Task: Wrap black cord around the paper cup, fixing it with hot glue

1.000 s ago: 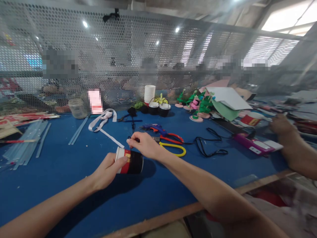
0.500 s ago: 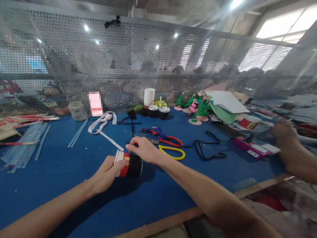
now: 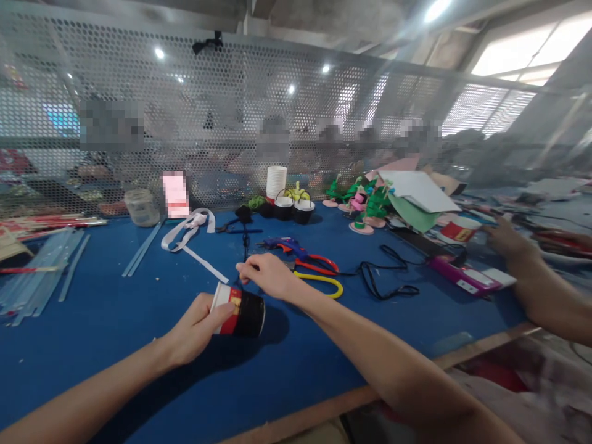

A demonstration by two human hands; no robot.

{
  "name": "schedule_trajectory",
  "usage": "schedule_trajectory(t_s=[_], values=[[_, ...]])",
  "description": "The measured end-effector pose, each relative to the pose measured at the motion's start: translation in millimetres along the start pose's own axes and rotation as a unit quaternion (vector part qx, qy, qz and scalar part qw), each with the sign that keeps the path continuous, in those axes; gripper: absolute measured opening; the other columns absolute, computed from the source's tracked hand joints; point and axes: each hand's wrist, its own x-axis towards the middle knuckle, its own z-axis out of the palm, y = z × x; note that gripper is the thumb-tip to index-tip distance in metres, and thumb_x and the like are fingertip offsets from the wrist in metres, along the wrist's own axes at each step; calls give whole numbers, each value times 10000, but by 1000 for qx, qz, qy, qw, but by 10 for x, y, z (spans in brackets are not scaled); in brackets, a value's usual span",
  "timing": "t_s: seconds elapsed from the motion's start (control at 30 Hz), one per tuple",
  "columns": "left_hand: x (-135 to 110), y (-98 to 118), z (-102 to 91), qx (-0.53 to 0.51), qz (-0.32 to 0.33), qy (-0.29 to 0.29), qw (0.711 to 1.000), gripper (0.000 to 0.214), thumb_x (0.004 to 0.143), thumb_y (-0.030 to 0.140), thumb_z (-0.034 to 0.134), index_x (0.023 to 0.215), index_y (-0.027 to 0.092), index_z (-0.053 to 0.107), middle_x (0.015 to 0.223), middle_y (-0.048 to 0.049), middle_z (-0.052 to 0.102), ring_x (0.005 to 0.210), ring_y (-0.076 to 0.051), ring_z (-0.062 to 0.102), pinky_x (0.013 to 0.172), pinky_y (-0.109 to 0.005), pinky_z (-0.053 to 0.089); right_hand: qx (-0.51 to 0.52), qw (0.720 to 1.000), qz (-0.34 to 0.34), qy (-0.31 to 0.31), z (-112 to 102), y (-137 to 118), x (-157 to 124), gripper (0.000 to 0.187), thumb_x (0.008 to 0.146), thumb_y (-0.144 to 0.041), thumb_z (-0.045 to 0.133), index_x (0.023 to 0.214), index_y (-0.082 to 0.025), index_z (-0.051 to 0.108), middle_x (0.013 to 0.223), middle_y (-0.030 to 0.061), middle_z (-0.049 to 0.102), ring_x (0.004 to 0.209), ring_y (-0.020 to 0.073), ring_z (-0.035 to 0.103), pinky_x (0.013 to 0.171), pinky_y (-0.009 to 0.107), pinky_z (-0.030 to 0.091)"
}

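My left hand (image 3: 201, 324) is wrapped round a paper cup (image 3: 248, 313) lying tilted on its side above the table. The cup is white and red at one end, with a black covering round the other. My right hand (image 3: 266, 275) is closed in a pinch just above the cup. A thin black cord (image 3: 245, 243) runs from a black bundle (image 3: 243, 214) down to its fingertips, and a short dark strand shows between them and the cup. Scissors (image 3: 319, 274) with red and yellow handles lie beside my right hand, next to a blue glue gun (image 3: 284, 245).
White ribbon (image 3: 203, 262) and translucent glue sticks (image 3: 41, 271) lie to the left. Behind stand stacked white cups (image 3: 276, 182), small black buckets (image 3: 303, 211) and green figures (image 3: 377, 206). A purple power strip (image 3: 462, 274) lies right, near another person's hand (image 3: 511, 243).
My right hand has risen slightly away from the cup, opening a small gap between them. The cup has dipped a little in my left hand. The other person's hand has moved left.
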Motion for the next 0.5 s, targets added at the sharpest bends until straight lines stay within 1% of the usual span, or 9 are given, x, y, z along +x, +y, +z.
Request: schedule_trajectory(t_s=[0.1,0.17,0.23,0.3,0.37,0.4,0.5], values=[[18,26,3,-25,-32,25,999,316,690,407,424,505,151,408,459,51,338,435,-63,260,411,-194,195,17,1000,-18,7,-105,-11,3,387,814,-367,336,619,-134,576,640,48,616,589,109,532,571,224,355],[43,49,5,-59,-64,61,994,302,665,411,436,510,152,430,438,56,352,411,-63,269,399,-192,198,0,1000,-24,-12,-177,-44,-39,416,797,-433,338,643,-134,583,638,50,610,589,123,531,556,236,358],[72,71,9,-96,-94,109,985,279,647,398,448,520,151,465,422,60,371,393,-66,289,390,-189,207,-12,999,-24,-42,-222,-71,-116,400,749,-482,400,726,-132,593,692,56,612,612,137,530,544,244,362],[96,90,16,-134,-118,138,974,254,633,377,459,539,146,507,424,54,411,398,-76,336,394,-188,234,1,997,-20,-78,-227,-73,-208,434,678,-501,491,890,-132,572,811,71,608,677,153,536,562,250,378],[111,103,29,-167,-132,138,967,238,619,364,473,567,142,539,450,45,458,418,-86,381,407,-189,262,20,994,-20,-106,-195,-47,-292,536,619,-496,559,1022,-146,515,907,77,586,734,163,537,591,256,391],[115,107,36,-177,-135,132,966,232,611,361,482,570,141,543,461,42,472,425,-89,392,414,-190,271,25,993,-21,-113,-170,-28,-325,558,606,-487,574,1048,-155,497,914,72,582,737,163,536,594,256,394],[118,106,54,-177,-145,118,966,229,598,362,499,552,140,527,479,37,488,430,-89,392,423,-193,274,33,993,-20,-115,-91,30,-381,487,617,-442,587,1014,-170,513,843,44,591,700,148,531,578,247,393]])
